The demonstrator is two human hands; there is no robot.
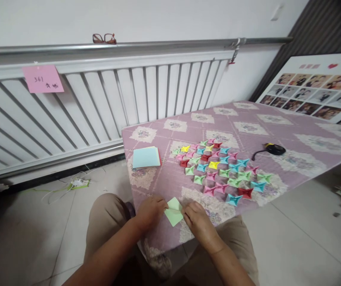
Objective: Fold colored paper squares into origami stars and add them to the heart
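A light green square of paper [174, 217] lies on the table close to its front edge, turned like a diamond, with a crease running across its middle. My left hand [153, 208] pinches its left corner. At the opposite corner, the fingers of my right hand [194, 216] are closed on the paper. Beyond my hands sit several small folded paper shapes [214, 165] in pink, green, blue, yellow and red, set out in loose rows. To the left of these rests a stack of coloured paper [146, 157] with a light blue sheet on top.
A purple flowered cloth [164, 182] covers the table. A black coiled cord [274, 149] lies at the right. Behind the table stand a white radiator [146, 93] and a pipe [170, 46] bearing glasses [104, 38]. A power strip [80, 183] is on the floor; a photo board [313, 89] leans at the back right.
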